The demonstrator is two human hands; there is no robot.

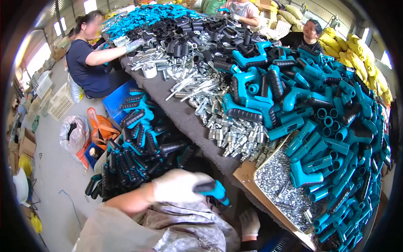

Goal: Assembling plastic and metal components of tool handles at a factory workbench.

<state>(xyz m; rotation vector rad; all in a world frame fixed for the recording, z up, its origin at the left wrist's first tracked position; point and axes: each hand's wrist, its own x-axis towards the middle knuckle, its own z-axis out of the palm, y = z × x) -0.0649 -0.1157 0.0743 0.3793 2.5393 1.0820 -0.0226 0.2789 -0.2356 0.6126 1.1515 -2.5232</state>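
On the far left I see a grey concrete floor (54, 176) with a crumpled clear plastic bag (73, 133) and an orange bag (100, 128) lying on it. Next to these sits a heap of finished handles (140, 145), teal plastic with ribbed black rubber grips, piled in a blue crate (117, 101) beside the table.

My left hand (178, 185), in a white knit glove, is wrapped around the black grip of a teal handle (214, 192). I see that piece low in the middle of the view, just off the table's near edge and above my patterned sleeve (180, 229). Its long axis runs from the glove toward the lower right, with the teal end pointing down and to the right.

My right hand (249, 222), also gloved, hangs lower with its fingers loosely curled; I cannot tell whether it holds anything.

The table (168, 105) is covered in dark grey felt. A band of small shiny metal fittings (218, 126) runs along it. A shallow cardboard tray (247, 176) at the near corner holds tiny silvery nuts (277, 176). On the right rises a big mound of teal pistol-shaped housings (327, 126), many with round hollow tubes facing me.
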